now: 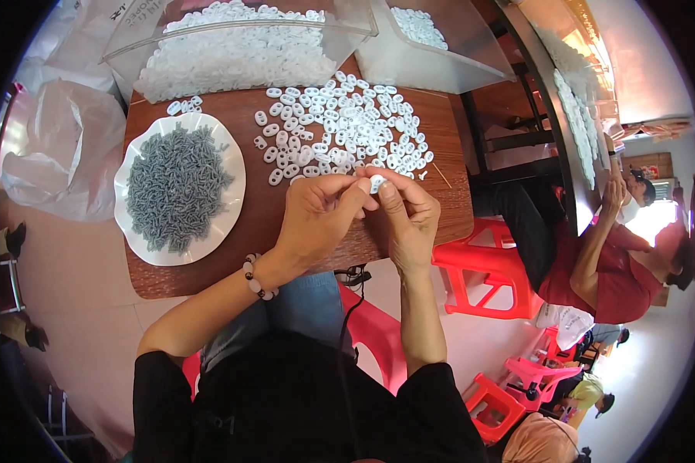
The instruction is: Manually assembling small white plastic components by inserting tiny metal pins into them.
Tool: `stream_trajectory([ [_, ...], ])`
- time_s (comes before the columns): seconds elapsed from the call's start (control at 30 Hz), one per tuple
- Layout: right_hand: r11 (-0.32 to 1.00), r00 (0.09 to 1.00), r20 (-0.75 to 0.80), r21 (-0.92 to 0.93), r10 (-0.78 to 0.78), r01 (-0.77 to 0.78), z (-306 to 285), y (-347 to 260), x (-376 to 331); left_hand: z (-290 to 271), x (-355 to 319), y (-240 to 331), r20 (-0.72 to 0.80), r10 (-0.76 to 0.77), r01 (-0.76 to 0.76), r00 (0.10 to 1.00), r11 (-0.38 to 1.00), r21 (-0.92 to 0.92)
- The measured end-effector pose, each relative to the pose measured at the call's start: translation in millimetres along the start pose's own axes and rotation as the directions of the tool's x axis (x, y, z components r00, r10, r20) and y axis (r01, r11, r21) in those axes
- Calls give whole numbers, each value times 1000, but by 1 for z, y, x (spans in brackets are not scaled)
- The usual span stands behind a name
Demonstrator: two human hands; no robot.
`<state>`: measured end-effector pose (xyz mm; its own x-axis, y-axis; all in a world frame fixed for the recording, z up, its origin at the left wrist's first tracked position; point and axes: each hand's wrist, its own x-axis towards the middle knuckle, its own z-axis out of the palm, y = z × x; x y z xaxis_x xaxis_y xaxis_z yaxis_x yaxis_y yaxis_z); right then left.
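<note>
Left hand and right hand meet over the table edge, fingertips pinching one white piece, mostly hidden. Beyond, loose pieces lie scattered, too many to count. One plate holds grey screws. Farthest, two clear bins, cut off at frame top, hold more pieces.

Both forearms raised from below, bent at the elbows. Left hand and right hand close together, fingertips pinched and touching. Left wrist slightly bent.
</note>
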<state>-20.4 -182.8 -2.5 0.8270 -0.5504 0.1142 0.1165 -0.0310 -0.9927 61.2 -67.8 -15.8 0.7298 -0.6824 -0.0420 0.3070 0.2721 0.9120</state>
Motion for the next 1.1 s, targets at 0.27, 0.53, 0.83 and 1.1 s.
stream_trajectory([
  [0.27,999,992,117,7,51,-52,17,-7,-2,-18,4,-7,100,-94,104,990,989,-101],
  [0.53,999,999,17,-8,-33,33,19,-1,-7,-16,4,-13,109,-71,86,992,986,-142],
  [0.83,997,997,7,2,-78,78,9,-1,-7,-11,2,-12,147,-84,108,986,981,-162],
  [1.1,999,999,1,27,-47,47,7,-1,-8,-16,4,-16,250,-149,227,957,920,-321],
])
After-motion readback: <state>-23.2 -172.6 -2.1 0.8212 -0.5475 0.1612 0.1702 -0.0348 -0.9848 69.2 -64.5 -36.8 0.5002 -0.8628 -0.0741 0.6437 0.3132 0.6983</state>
